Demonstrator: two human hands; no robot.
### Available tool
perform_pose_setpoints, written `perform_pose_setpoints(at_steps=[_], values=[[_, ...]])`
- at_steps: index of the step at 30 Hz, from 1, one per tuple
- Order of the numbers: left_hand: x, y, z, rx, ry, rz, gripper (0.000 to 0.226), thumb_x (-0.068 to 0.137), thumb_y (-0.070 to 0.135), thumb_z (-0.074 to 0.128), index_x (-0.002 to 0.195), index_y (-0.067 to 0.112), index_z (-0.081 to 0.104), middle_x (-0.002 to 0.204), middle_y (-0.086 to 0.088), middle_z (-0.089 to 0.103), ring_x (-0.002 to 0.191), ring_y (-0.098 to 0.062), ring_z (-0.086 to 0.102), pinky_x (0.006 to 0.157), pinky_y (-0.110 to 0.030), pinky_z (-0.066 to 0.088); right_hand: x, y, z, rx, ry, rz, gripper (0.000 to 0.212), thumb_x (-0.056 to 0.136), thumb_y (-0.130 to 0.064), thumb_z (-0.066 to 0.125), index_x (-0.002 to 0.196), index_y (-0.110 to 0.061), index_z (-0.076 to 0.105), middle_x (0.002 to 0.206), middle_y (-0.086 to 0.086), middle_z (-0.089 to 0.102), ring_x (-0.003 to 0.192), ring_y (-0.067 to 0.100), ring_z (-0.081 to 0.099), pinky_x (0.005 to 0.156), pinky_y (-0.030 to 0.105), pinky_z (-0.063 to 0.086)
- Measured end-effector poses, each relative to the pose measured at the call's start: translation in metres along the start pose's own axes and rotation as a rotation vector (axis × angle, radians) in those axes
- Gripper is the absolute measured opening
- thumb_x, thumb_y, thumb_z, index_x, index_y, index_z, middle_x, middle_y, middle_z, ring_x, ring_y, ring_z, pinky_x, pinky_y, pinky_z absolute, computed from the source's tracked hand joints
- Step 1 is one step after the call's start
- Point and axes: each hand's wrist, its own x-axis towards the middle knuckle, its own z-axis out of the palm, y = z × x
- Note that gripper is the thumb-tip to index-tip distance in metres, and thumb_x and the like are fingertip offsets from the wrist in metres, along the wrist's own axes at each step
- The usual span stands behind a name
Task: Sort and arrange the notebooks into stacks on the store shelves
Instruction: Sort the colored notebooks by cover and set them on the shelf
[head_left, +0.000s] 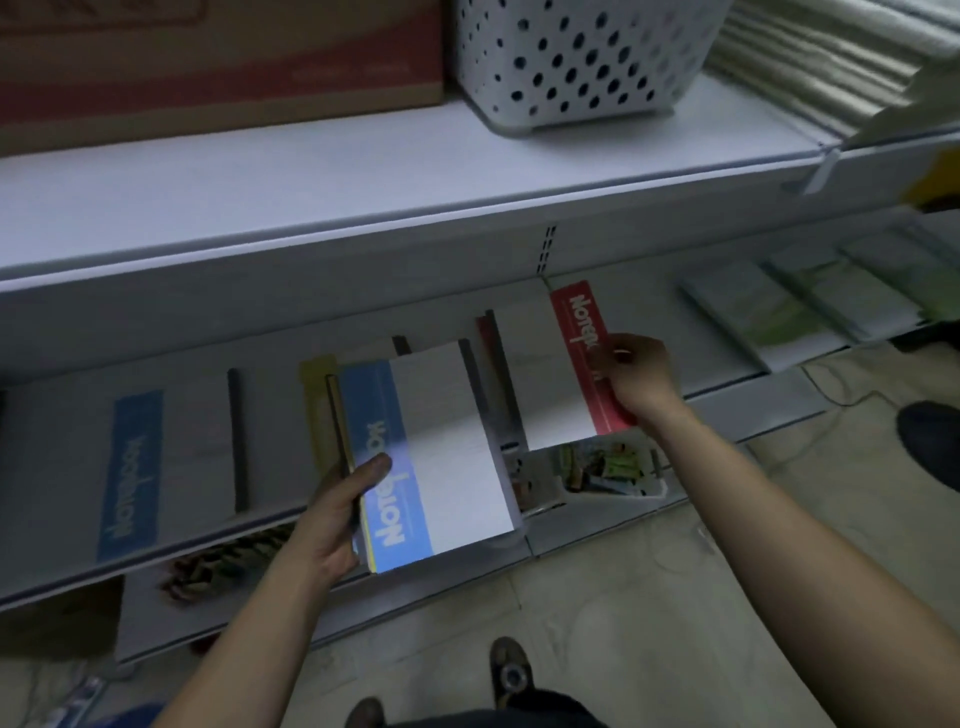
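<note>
Two hands busy: my left hand grips the blue stack at the shelf's near edge; my right hand pinches the red notebook farther right. I should square it on its pile before releasing.

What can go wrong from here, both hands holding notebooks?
1. Left hand holds the blue notebook stack by one edge; the unsupported side may sag, fan out and slip.
2. Right hand only pinches the red notebook at its edge; that thin grip may let it tilt or drop.
</note>
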Motion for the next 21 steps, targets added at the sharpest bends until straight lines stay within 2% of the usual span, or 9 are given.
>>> perform_pose_setpoints(at_steps=[2, 4, 6, 8, 10, 14, 17, 19, 21], values=[[0.002, -0.007, 0.016, -0.011, 0.018, 0.011, 0.084, 0.061, 0.025, 0.097, 0.133, 0.001, 0.063, 0.116, -0.024, 0.073, 0.089, -0.033, 0.078, 0.069, -0.044, 0.064, 0.021, 0.01, 0.004, -0.03, -0.04, 0.018, 0.027, 0.098, -0.026, 0.063, 0.117, -0.009, 0.071, 0.108, 0.006, 0.072, 0.086, 0.022, 0.069, 0.073, 0.03, 0.052], [0.0, -0.012, 0.034, -0.053, 0.014, -0.012, 0.058, 0.071, 0.023, 0.084, 0.122, 0.001, 0.071, 0.111, -0.024, 0.074, 0.082, -0.031, 0.078, 0.065, -0.043, 0.064, 0.037, 0.017, 0.009, -0.05, -0.051, 0.029, 0.029, 0.096, -0.028, 0.065, 0.116, -0.009, 0.072, 0.112, 0.011, 0.073, 0.092, 0.026, 0.07, 0.081, 0.035, 0.056], [-0.001, -0.015, 0.046, -0.062, -0.009, -0.022, 0.064, 0.047, 0.029, 0.101, 0.103, 0.005, 0.081, 0.1, -0.022, 0.078, 0.079, -0.031, 0.078, 0.062, -0.044, 0.064, 0.046, 0.021, 0.014, -0.109, -0.066, -0.007, 0.033, 0.096, -0.031, 0.065, 0.119, -0.009, 0.072, 0.116, 0.012, 0.073, 0.103, 0.03, 0.069, 0.088, 0.035, 0.054], [-0.003, -0.017, 0.055, -0.049, -0.004, -0.021, 0.078, 0.019, 0.03, 0.107, 0.09, 0.007, 0.084, 0.096, -0.021, 0.078, 0.078, -0.032, 0.078, 0.061, -0.044, 0.063, 0.049, 0.021, 0.017, -0.169, -0.08, -0.044, 0.034, 0.098, -0.031, 0.063, 0.12, -0.007, 0.071, 0.118, 0.013, 0.072, 0.107, 0.031, 0.068, 0.084, 0.027, 0.048], [-0.005, -0.018, 0.063, -0.054, 0.023, 0.002, 0.087, 0.016, 0.029, 0.107, 0.095, 0.004, 0.081, 0.095, -0.022, 0.078, 0.076, -0.033, 0.078, 0.058, -0.043, 0.063, 0.052, 0.021, 0.02, -0.224, -0.065, -0.07, 0.032, 0.098, -0.031, 0.063, 0.115, -0.006, 0.072, 0.113, 0.014, 0.073, 0.105, 0.031, 0.067, 0.076, 0.023, 0.042], [-0.007, -0.016, 0.077, -0.067, 0.098, 0.079, 0.099, 0.043, 0.021, 0.103, 0.131, -0.001, 0.063, 0.098, -0.021, 0.078, 0.079, -0.032, 0.078, 0.059, -0.042, 0.062, 0.055, 0.027, 0.025, -0.304, -0.037, -0.068, 0.033, 0.095, -0.037, 0.064, 0.11, -0.009, 0.07, 0.112, 0.014, 0.069, 0.098, 0.03, 0.067, 0.081, 0.033, 0.053], [-0.005, -0.017, 0.081, -0.1, 0.15, 0.122, 0.076, 0.073, 0.012, 0.082, 0.143, -0.002, 0.053, 0.097, -0.019, 0.078, 0.079, -0.03, 0.078, 0.061, -0.042, 0.063, 0.048, 0.029, 0.021, -0.297, -0.013, -0.112, 0.036, 0.096, -0.041, 0.059, 0.121, -0.016, 0.064, 0.119, 0.009, 0.057, 0.097, 0.028, 0.062, 0.08, 0.03, 0.047], [-0.005, -0.018, 0.081, -0.113, 0.172, 0.127, 0.069, 0.08, 0.014, 0.068, 0.145, -0.002, 0.051, 0.098, -0.019, 0.078, 0.079, -0.03, 0.078, 0.062, -0.042, 0.063, 0.034, 0.021, 0.016, -0.196, -0.025, -0.188, 0.027, 0.099, -0.036, 0.056, 0.117, -0.018, 0.064, 0.108, 0.004, 0.058, 0.09, 0.02, 0.062, 0.075, 0.024, 0.044], [-0.005, -0.019, 0.08, -0.112, 0.168, 0.112, 0.068, 0.081, 0.014, 0.068, 0.144, -0.002, 0.052, 0.1, -0.02, 0.078, 0.081, -0.031, 0.078, 0.063, -0.043, 0.063, 0.009, 0.009, 0.012, -0.038, -0.126, -0.243, 0.014, 0.102, -0.033, 0.053, 0.104, -0.022, 0.062, 0.09, -0.004, 0.062, 0.075, 0.001, 0.059, 0.064, 0.012, 0.04]])
